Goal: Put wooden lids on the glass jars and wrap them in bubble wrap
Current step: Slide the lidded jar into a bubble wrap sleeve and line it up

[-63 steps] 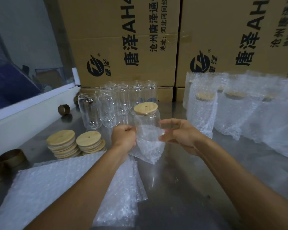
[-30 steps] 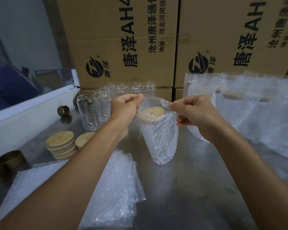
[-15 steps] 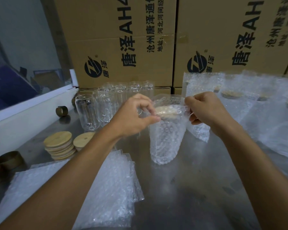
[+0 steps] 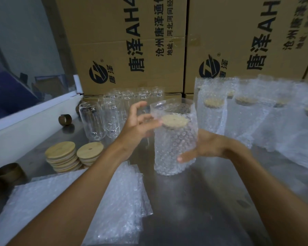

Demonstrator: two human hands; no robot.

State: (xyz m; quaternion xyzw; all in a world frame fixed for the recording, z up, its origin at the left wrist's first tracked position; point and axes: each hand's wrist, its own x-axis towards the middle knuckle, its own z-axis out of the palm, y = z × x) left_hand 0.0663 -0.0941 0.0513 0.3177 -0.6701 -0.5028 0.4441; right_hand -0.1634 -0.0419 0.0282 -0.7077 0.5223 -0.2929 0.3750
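A glass jar in a bubble-wrap bag [image 4: 174, 148] stands upright on the steel table [image 4: 194, 210], its wooden lid [image 4: 174, 120] showing through the open bag top. My right hand [image 4: 208, 146] grips the jar's lower right side, thumb across the front. My left hand [image 4: 137, 126] is at the bag's upper left with spread fingers, touching it lightly or just off it. Several bare glass jars [image 4: 110, 118] stand behind. Two stacks of wooden lids [image 4: 60, 153] lie at the left. A pile of bubble-wrap bags [image 4: 114, 201] lies in front.
Several wrapped, lidded jars [image 4: 212, 112] stand in a row at the right. Cardboard boxes [image 4: 132, 50] wall off the back. Brown tape rolls [image 4: 9, 173] sit at the left edge, below a white ledge [image 4: 34, 121].
The bag was pulled up over the jar past its lid. Both hands then let go of the bag's top; my right hand dropped to the jar's side and my left hand opened.
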